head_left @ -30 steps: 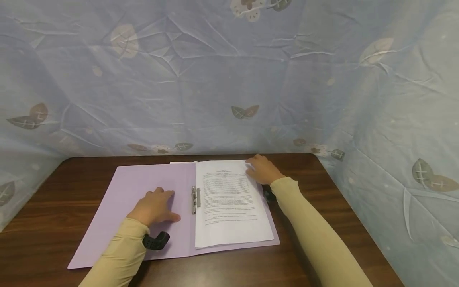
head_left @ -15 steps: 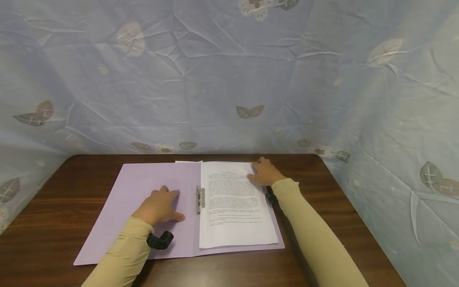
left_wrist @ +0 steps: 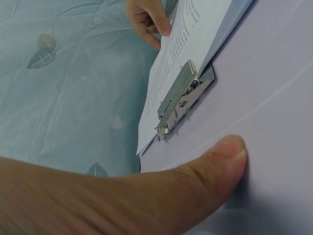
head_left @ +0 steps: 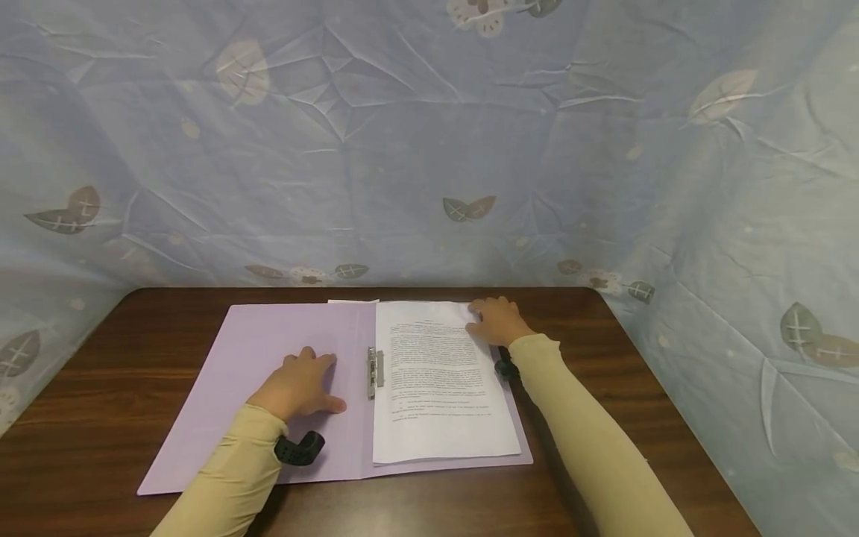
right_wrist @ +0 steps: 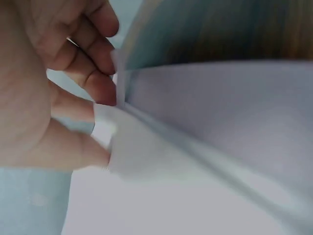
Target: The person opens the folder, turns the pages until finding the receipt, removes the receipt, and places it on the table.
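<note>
A light purple folder (head_left: 268, 328) lies spread on the table. Its metal lever clip (head_left: 372, 373) sits beside the fold, and the clip's plate stands tilted up in the left wrist view. Over the right half lies a stack of printed paper (head_left: 436, 440). My left hand (head_left: 298, 384) rests on the left cover with fingers spread and the thumb (left_wrist: 227, 147) stretched towards the clip. At the stack's top right corner, my right hand (head_left: 499, 321) pinches the paper (right_wrist: 142, 147) between thumb and index finger; the corner lifts and curls there. The other fingers touch the folder's edge behind it.
A strip of white paper (head_left: 352, 301) sticks out behind the folder's top edge near the fold. The dark wooden table (head_left: 604, 358) extends around the folder. Pale blue patterned cloth (head_left: 403, 149) hangs behind the table and along its right side.
The head view has shifted slightly, so the folder appears a little farther right. My right fingers have shifted slightly at the paper's corner. The left hand keeps its place on the cover.
</note>
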### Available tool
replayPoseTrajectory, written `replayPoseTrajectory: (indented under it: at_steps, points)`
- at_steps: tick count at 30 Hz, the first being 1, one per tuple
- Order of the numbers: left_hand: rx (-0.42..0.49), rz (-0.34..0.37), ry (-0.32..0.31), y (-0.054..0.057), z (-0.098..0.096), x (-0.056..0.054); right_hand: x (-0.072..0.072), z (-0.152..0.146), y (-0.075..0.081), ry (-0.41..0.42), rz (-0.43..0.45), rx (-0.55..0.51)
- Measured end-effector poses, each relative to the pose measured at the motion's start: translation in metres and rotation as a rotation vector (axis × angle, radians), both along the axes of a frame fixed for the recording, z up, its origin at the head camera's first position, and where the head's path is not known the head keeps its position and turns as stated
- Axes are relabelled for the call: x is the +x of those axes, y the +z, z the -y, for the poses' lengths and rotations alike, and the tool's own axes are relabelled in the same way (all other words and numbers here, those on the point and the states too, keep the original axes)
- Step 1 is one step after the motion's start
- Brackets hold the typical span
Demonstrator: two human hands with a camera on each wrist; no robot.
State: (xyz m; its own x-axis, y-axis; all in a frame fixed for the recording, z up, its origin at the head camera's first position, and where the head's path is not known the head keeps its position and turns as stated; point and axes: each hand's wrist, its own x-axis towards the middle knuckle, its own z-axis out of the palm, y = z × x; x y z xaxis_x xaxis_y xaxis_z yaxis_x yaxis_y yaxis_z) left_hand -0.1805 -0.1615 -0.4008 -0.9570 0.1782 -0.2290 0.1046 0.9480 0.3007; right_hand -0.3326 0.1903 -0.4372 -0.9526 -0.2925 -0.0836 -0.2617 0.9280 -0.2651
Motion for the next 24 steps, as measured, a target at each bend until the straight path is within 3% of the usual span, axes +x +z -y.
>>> replayPoseTrajectory:
  at_steps: [6, 11, 19, 24]
  points:
    - [0.004, 0.005, 0.001, 0.000, -0.001, 0.001, 0.002, -0.004, 0.002, -0.152, -0.006, -0.230]
    - [0.003, 0.004, 0.002, -0.002, -0.001, 0.000, 0.005, -0.007, 0.011, -0.186, 0.013, -0.332]
    - [-0.006, -0.003, -0.006, -0.001, 0.000, 0.000, 0.010, -0.012, 0.027, -0.154, -0.035, -0.333]
    - [-0.007, -0.010, -0.014, -0.003, 0.002, 0.000, 0.016, -0.014, 0.030, -0.129, 0.008, -0.311]
